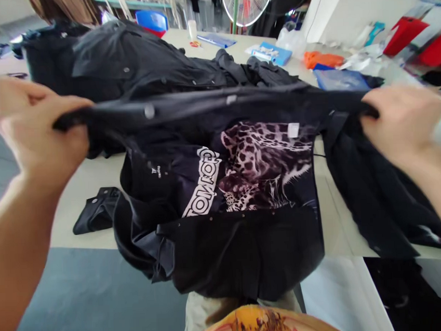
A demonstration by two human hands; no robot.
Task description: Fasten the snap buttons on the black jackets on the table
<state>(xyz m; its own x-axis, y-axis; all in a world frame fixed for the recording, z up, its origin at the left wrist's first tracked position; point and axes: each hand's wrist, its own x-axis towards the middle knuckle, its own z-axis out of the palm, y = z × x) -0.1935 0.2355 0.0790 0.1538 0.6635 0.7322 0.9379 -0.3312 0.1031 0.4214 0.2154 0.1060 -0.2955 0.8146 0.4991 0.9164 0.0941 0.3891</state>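
A black button-up shirt is spread before me, opened so that its inside shows a printed leopard and white block lettering. My left hand grips one end of its front button edge, fingers curled round the cloth. At the other end of that edge, my right hand is closed on the fabric, slightly blurred. Between the two hands the button strip is pulled taut above the table. The collar lies toward my left, and the lower front panel hangs over the table's near edge. One cuff rests on the table at left.
A heap of dark garments lies behind the shirt. Farther back are a blue packet, an orange bundle, a white spool and a fan. More black cloth lies at right.
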